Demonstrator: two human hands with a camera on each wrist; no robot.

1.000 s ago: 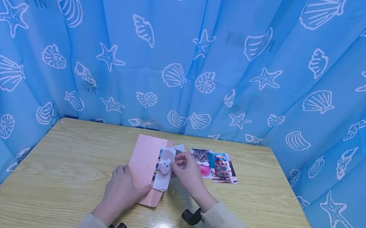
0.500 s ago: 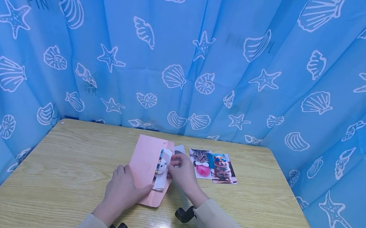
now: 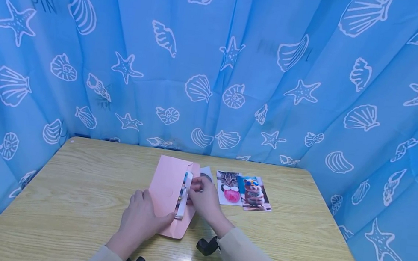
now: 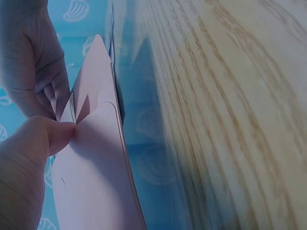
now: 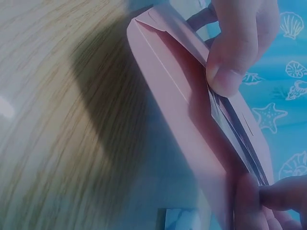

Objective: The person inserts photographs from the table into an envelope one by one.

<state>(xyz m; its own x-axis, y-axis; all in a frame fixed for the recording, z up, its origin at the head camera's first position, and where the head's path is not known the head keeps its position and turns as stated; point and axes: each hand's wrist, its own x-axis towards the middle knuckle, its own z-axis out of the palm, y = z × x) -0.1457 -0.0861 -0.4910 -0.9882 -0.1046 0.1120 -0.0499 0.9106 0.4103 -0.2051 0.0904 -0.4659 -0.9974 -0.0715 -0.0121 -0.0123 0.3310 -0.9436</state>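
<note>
A pink envelope point(image 3: 167, 181) is gripped by my left hand point(image 3: 141, 217), whose thumb presses near its open side. Photo cards stick out of the opening as a narrow strip point(image 3: 182, 200). With its fingertips, my right hand point(image 3: 206, 201) pinches the cards' outer edge. From the right wrist, the envelope's pink flap point(image 5: 168, 100) stands folded out, and the card edges point(image 5: 230, 132) sit inside the mouth between the left thumb point(image 5: 228, 79) and the right fingers point(image 5: 249, 201). The left wrist view shows the envelope point(image 4: 96, 167) tilted above the table.
A cat photo point(image 3: 230, 189) and a hamster photo point(image 3: 255, 194) lie overlapping on the wooden table point(image 3: 89, 194) to the right. Another photo point(image 3: 206, 173) lies partly hidden behind the right hand. A blue shell-print curtain point(image 3: 215, 71) surrounds the table.
My right hand has moved left, and the cards have slid deeper into the envelope; the white animal picture on top has mostly gone from sight. The left hand has stayed about in place.
</note>
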